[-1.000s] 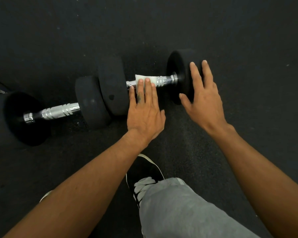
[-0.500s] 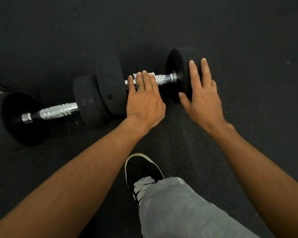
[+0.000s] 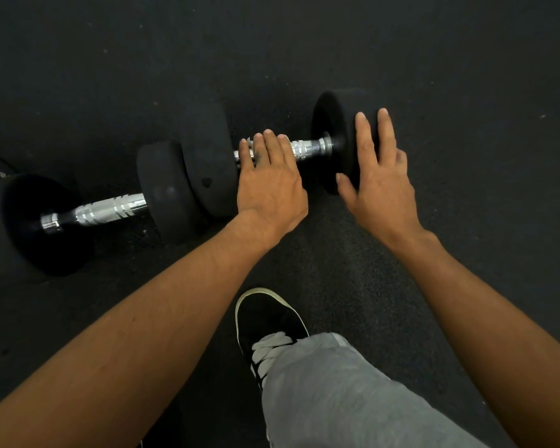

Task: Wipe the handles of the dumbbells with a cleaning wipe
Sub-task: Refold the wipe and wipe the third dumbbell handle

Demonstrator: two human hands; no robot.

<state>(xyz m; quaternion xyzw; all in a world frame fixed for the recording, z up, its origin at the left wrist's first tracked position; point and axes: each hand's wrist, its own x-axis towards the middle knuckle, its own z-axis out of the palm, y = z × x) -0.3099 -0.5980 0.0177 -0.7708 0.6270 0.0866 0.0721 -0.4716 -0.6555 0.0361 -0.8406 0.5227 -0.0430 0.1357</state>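
Head: left hand (image 3: 269, 185) flat, pressing dumbbell handle (image 3: 307, 149).

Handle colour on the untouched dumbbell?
The untouched dumbbell's metal handle is shiny silver chrome; head view.

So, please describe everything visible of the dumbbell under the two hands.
The dumbbell lies on its side on the dark floor: two black round heads, rubber-like, joined by a shiny ridged metal handle. The left-hand grip presses flat on the handle's left part, a sliver of white wipe at its fingertips. The right-hand grip rests open on the right head.
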